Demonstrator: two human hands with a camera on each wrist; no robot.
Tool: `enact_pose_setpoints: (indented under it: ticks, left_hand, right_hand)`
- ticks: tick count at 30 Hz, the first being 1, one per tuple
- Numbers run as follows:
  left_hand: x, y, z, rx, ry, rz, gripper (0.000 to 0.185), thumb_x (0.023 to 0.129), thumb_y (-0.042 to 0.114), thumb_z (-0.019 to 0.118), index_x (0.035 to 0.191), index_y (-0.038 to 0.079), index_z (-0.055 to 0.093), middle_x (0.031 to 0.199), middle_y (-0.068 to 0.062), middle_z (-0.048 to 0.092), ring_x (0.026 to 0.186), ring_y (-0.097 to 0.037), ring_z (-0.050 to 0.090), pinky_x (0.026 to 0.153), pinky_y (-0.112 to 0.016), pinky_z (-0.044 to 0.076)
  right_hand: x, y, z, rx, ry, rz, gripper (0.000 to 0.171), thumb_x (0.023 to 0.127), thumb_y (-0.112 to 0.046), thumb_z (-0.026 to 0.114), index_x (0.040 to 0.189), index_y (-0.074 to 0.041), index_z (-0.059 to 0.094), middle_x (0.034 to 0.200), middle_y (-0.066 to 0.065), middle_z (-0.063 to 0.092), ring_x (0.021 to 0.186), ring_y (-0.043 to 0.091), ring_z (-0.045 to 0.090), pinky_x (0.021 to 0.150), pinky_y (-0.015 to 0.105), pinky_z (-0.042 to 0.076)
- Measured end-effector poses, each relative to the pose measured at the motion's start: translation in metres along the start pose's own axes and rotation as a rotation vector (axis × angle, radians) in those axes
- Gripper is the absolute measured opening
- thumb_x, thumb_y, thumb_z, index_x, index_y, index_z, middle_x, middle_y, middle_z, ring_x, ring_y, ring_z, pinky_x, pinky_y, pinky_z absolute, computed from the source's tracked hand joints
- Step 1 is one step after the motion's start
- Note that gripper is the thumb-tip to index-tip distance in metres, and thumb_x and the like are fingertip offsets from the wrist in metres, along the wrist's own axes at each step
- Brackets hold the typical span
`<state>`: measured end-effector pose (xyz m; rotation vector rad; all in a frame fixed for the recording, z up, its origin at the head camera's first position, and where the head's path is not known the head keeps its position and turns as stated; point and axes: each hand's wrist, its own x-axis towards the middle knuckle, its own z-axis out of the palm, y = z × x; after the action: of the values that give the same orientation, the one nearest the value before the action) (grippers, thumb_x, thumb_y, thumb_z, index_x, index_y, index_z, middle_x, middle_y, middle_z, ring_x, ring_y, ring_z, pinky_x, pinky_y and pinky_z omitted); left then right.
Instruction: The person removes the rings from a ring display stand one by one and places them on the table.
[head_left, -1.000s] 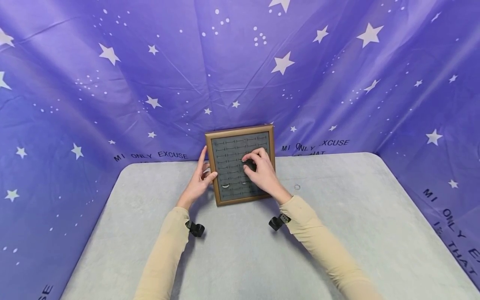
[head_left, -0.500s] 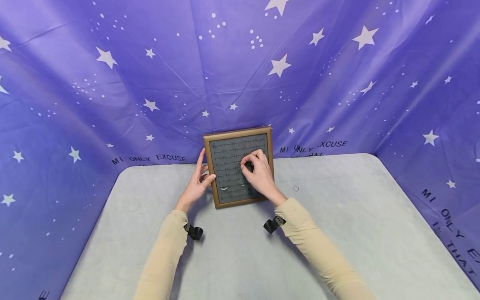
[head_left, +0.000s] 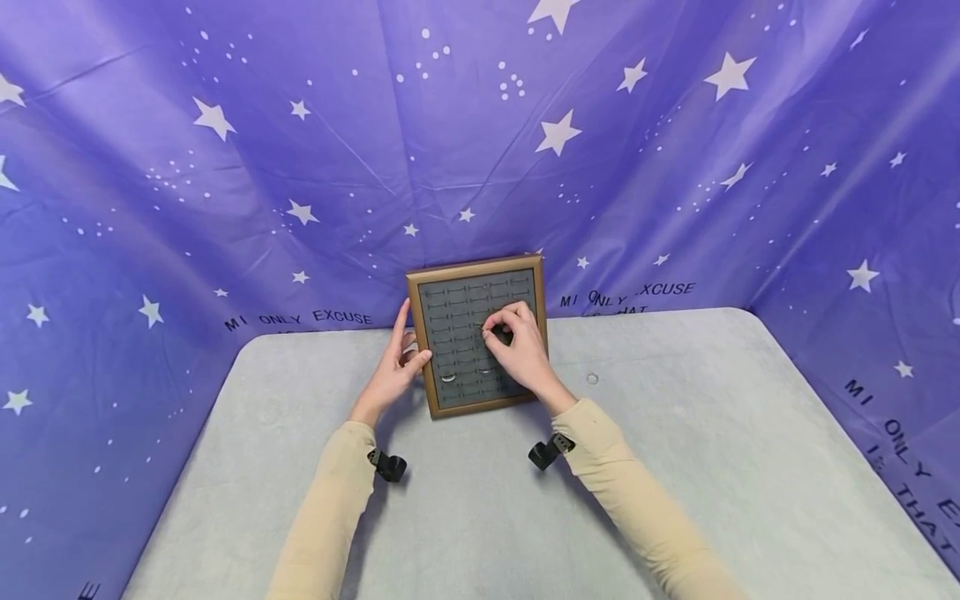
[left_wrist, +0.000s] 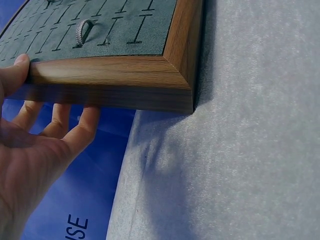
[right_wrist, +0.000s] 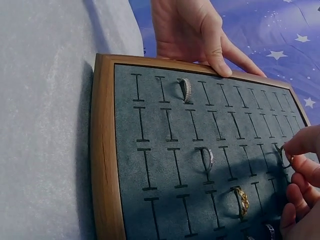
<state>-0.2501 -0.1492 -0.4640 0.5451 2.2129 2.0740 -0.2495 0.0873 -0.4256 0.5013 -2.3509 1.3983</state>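
A wooden-framed ring display tray [head_left: 480,409] with a slotted dark grey-green pad leans tilted at the back of the table. My left hand [head_left: 390,375] holds its left edge, thumb on the frame's face and fingers behind. Over the pad, my right hand [head_left: 519,346] pinches a thin ring [right_wrist: 285,158] between thumb and forefinger, at one of the slots. How deep that ring sits is hard to see. In the right wrist view, a studded silver ring [right_wrist: 187,91], a narrower silver ring [right_wrist: 210,160] and a gold chain-like ring [right_wrist: 243,201] sit in other slots.
Another ring [head_left: 592,378] lies on the grey table [head_left: 465,517], right of the tray. Behind the table hangs a purple star-printed cloth [head_left: 330,150]. At the bottom of the right wrist view, further rings [right_wrist: 270,231] are partly cut off.
My right thumb and forefinger, apart a second ago, have come together on the ring. The left hand keeps its hold on the tray. The head view has shifted slightly.
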Motion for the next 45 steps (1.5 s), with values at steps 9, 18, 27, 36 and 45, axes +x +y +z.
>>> enact_pose_setpoints:
  ticks: [9, 18, 27, 36, 45]
  left_hand:
    - [-0.002, 0.0, -0.001, -0.017, -0.007, 0.004, 0.088, 0.097, -0.001, 0.053, 0.153, 0.046, 0.003, 0.138, -0.025, 0.045, 0.104, -0.03, 0.058, 0.076, -0.03, 0.054]
    - [-0.002, -0.002, 0.0, 0.006, -0.007, -0.02, 0.088, 0.097, 0.002, 0.055, 0.155, 0.041, 0.002, 0.14, -0.03, 0.04, 0.108, -0.037, 0.054, 0.073, -0.029, 0.054]
    - [-0.009, 0.025, 0.005, 0.005, -0.022, -0.028, 0.087, 0.097, -0.002, 0.053, 0.156, 0.031, -0.001, 0.139, -0.032, 0.04, 0.108, -0.038, 0.054, 0.076, -0.031, 0.054]
    - [-0.008, 0.026, 0.004, 0.006, -0.026, -0.025, 0.087, 0.097, -0.003, 0.053, 0.156, 0.029, -0.002, 0.139, -0.032, 0.04, 0.107, -0.037, 0.055, 0.077, -0.031, 0.054]
    - [-0.007, 0.026, 0.004, 0.0, -0.03, -0.031, 0.087, 0.097, -0.003, 0.053, 0.156, 0.03, -0.002, 0.141, -0.029, 0.04, 0.105, -0.033, 0.055, 0.075, -0.03, 0.053]
  right_hand:
    - [-0.002, 0.0, -0.003, 0.099, -0.019, 0.025, 0.006, 0.085, -0.009, 0.064, 0.086, -0.002, 0.065, 0.099, 0.01, 0.05, 0.084, 0.023, 0.046, 0.073, 0.031, 0.038]
    - [-0.009, -0.007, -0.014, 0.134, -0.095, 0.073, 0.004, 0.087, -0.005, 0.063, 0.09, -0.002, 0.064, 0.093, 0.009, 0.056, 0.081, 0.02, 0.053, 0.067, 0.028, 0.042]
    - [-0.014, -0.011, -0.018, 0.143, -0.12, 0.065, 0.003, 0.088, -0.002, 0.065, 0.091, -0.002, 0.064, 0.094, 0.011, 0.059, 0.082, 0.021, 0.056, 0.069, 0.03, 0.043]
    - [-0.018, -0.029, -0.03, 0.17, -0.122, 0.085, 0.005, 0.085, 0.006, 0.061, 0.089, 0.01, 0.059, 0.094, 0.025, 0.057, 0.085, 0.034, 0.056, 0.072, 0.04, 0.044]
    - [-0.027, -0.041, -0.047, 0.157, -0.117, 0.092, 0.004, 0.085, 0.009, 0.061, 0.089, 0.01, 0.059, 0.092, 0.024, 0.057, 0.082, 0.03, 0.055, 0.069, 0.029, 0.043]
